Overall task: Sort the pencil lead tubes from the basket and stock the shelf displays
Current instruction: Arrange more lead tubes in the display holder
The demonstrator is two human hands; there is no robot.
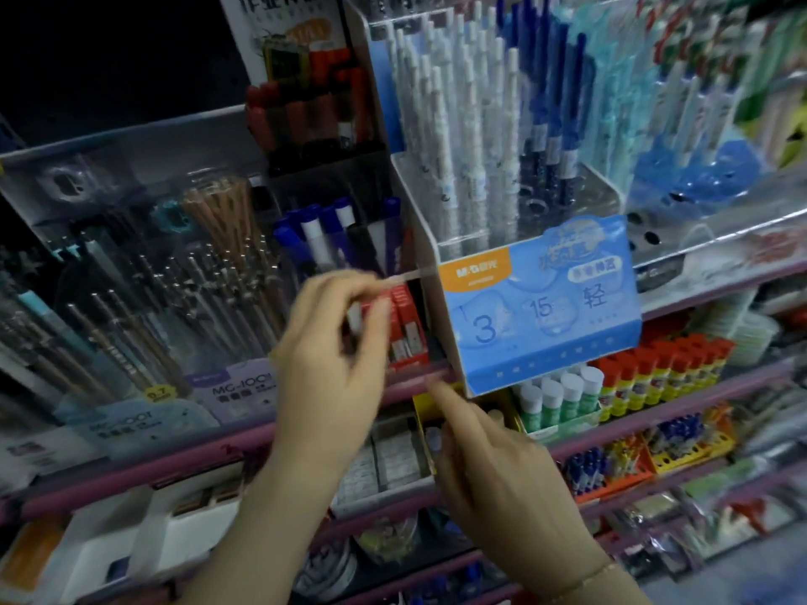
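Lead tube [356, 318] — upright, pinched in the left hand [332, 342] just beside the red tubes [406, 325] — while the right hand [489, 456] points, holding nothing.

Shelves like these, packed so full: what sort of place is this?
Most likely a stationery shop: tiered shelves carry display stands of pens, rows of glue sticks and a printed price card.

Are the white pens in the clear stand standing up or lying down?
Standing up. The white pens sit in rows in the clear stand, tips down, leaning back slightly.
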